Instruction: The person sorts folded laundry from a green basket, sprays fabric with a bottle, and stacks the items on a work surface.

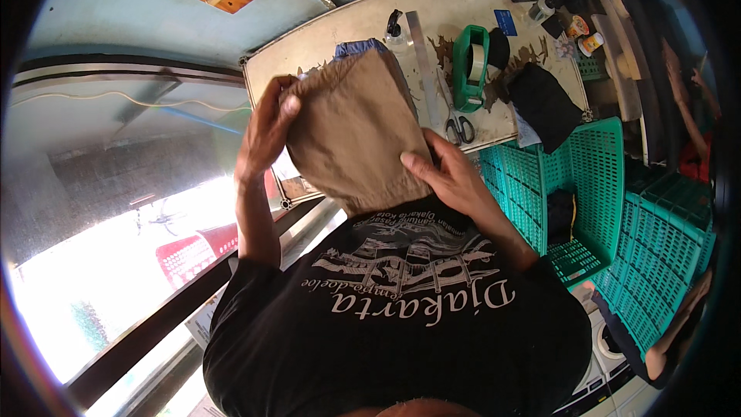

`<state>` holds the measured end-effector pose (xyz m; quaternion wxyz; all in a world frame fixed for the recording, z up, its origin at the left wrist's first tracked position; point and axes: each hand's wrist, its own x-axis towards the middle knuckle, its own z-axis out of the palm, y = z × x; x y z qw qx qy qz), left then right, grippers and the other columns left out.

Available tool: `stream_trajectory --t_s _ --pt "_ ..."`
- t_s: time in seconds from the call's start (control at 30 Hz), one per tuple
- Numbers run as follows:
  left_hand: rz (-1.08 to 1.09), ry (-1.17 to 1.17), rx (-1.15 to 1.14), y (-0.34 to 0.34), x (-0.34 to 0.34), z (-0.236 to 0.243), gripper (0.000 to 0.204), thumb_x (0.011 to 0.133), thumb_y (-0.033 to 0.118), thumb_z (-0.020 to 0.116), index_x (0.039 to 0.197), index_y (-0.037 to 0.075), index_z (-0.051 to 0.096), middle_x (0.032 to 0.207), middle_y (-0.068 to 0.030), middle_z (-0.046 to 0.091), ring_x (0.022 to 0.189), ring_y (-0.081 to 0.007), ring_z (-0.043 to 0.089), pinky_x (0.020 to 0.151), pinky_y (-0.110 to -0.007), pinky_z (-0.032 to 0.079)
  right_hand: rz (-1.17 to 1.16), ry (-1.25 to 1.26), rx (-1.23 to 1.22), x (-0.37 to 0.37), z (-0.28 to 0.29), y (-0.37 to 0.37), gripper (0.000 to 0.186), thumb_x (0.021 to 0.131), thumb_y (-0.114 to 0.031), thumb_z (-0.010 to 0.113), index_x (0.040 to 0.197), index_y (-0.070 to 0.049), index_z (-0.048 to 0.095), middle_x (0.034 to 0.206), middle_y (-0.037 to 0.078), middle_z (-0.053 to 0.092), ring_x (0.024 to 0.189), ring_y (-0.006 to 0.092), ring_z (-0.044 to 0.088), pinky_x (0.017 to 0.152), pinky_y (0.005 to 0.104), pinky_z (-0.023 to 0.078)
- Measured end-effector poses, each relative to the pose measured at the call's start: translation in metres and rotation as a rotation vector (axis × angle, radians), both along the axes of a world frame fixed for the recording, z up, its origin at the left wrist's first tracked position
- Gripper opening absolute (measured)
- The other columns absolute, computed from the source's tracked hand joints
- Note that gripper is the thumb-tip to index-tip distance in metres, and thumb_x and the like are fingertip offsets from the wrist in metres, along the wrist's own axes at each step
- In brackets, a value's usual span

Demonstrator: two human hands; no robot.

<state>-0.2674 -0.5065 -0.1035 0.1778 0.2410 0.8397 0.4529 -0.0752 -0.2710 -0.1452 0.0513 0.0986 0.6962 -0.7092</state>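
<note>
A folded brown cloth garment (359, 127) is held up in front of my chest, over the near edge of the worn table. My left hand (268, 125) grips its upper left edge, the thumb lying on the front. My right hand (451, 172) pinches the lower right edge, thumb in front and the other fingers partly hidden behind the cloth. Blue fabric (360, 47) shows just beyond the garment's top edge; whether it belongs to the same bundle I cannot tell.
On the peeling table (309, 19) are scissors (458, 125), a metal ruler (423, 69), a green tape dispenser (471, 69), a pump bottle (394, 27) and black cloth (546, 104). Green plastic baskets (602, 185) stand at right. Another person's arm (679, 93) shows at the far right.
</note>
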Motion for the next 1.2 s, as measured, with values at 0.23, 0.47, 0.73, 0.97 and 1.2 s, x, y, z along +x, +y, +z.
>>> stream_trajectory --t_s 0.23,0.47,0.73,0.97,1.2 --pt "0.07 0.127 -0.306 0.048 -0.05 -0.019 0.048 0.089 0.045 0.07 0.11 0.002 0.067 0.088 -0.0171 0.071 0.081 -0.0261 0.068 0.075 -0.035 0.052 -0.136 0.04 0.548 -0.036 -0.026 0.008 0.046 0.093 -0.039 0.068 0.109 0.003 0.055 0.078 0.023 0.063 0.069 0.0401 0.062 0.063 0.043 0.049" --pt "0.125 0.013 -0.397 0.053 -0.057 -0.03 0.049 0.089 0.044 0.07 0.113 0.001 0.067 0.098 -0.0178 0.072 0.09 -0.0244 0.069 0.08 -0.035 0.053 -0.14 0.008 0.433 -0.046 -0.042 0.018 0.055 0.088 -0.045 0.073 0.111 0.001 0.052 0.062 0.017 0.056 0.052 0.0318 0.057 0.053 0.0421 0.043" --pt "0.116 -0.068 -0.309 0.047 -0.065 -0.033 0.043 0.086 0.033 0.076 0.112 0.0 0.067 0.099 -0.0137 0.073 0.089 -0.0191 0.068 0.08 -0.032 0.053 -0.054 -0.184 0.27 -0.051 -0.029 0.027 0.052 0.085 -0.041 0.076 0.109 -0.001 0.053 0.076 0.019 0.063 0.065 0.0354 0.063 0.061 0.0423 0.047" --pt "0.125 0.026 -0.367 0.061 -0.062 -0.02 0.041 0.08 0.028 0.083 0.106 -0.001 0.069 0.092 -0.0155 0.073 0.083 -0.0188 0.07 0.074 -0.031 0.054 -0.084 -0.176 0.263 -0.053 -0.04 0.026 0.05 0.082 -0.037 0.08 0.106 -0.001 0.056 0.078 0.018 0.064 0.066 0.0329 0.065 0.062 0.0406 0.049" --pt "0.082 0.109 -0.309 0.048 -0.065 -0.03 0.042 0.08 0.03 0.082 0.106 0.0 0.068 0.091 -0.015 0.073 0.082 -0.0214 0.069 0.071 -0.034 0.053 -0.096 -0.215 0.324 -0.039 -0.028 0.03 0.048 0.083 -0.038 0.08 0.099 0.001 0.057 0.08 0.019 0.066 0.069 0.0352 0.066 0.063 0.0412 0.049"
